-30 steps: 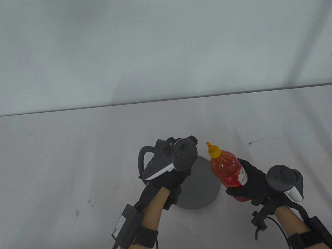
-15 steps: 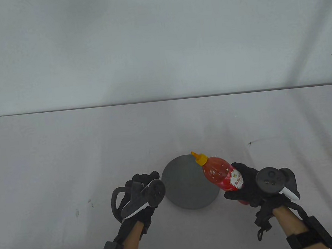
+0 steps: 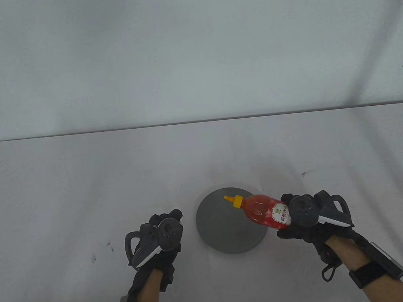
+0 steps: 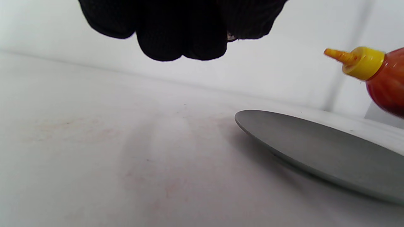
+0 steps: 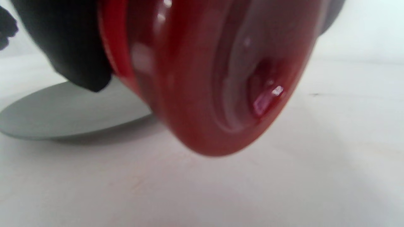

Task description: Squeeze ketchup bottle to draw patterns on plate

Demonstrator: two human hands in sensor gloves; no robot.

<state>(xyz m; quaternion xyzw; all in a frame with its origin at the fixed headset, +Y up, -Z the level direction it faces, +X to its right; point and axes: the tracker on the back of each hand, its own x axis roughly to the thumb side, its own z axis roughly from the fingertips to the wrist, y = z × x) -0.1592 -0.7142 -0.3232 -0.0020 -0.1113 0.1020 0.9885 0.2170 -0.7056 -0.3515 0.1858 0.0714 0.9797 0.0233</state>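
A round grey plate [image 3: 226, 233] lies on the white table near its front edge. My right hand [image 3: 300, 228] grips the lower body of a red ketchup bottle [image 3: 263, 210] with a yellow nozzle cap [image 3: 234, 200]. The bottle is tilted nearly flat, nozzle pointing left over the plate's far half. In the right wrist view the bottle's base [image 5: 214, 78] fills the frame, with the plate [image 5: 72, 110] behind it. My left hand [image 3: 162, 228] hovers left of the plate, fingers [image 4: 183, 31] loosely curled and holding nothing. The left wrist view shows the nozzle [image 4: 356, 61] above a bare plate [image 4: 331, 151].
The white table [image 3: 67, 191] has a few small dark specks, at the left [image 3: 109, 244] and at the right [image 3: 303, 174]. A pale wall rises behind the table's far edge.
My left hand has drawn back from above the plate to its left side. My right hand has tipped the bottle from nearly upright to nearly flat and brought the nozzle over the plate.
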